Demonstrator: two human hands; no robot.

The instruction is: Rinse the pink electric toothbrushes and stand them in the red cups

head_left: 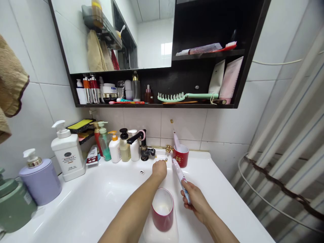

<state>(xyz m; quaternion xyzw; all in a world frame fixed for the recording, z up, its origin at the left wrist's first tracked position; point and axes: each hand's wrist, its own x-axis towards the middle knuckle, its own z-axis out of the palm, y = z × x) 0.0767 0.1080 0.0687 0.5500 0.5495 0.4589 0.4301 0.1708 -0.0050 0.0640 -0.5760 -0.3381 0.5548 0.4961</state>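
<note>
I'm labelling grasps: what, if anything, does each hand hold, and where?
Right hand: slim patterned item, by its bluish near end. Left hand: grip hidden, cannot tell.

That slender pale-pink stick [179,173], printed with little patterns and turning blue toward its lower end, is gripped in the right hand [195,199]. It slants, far end angled leftward, its tip looking close to the red cup [184,160] from where I stand.

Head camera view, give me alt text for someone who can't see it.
A person's right hand holds a slim pink-and-blue object by a red cup at a white sink; the closed left hand is near a black faucet. A pink cup stands nearer; pump bottles line the left.
</note>
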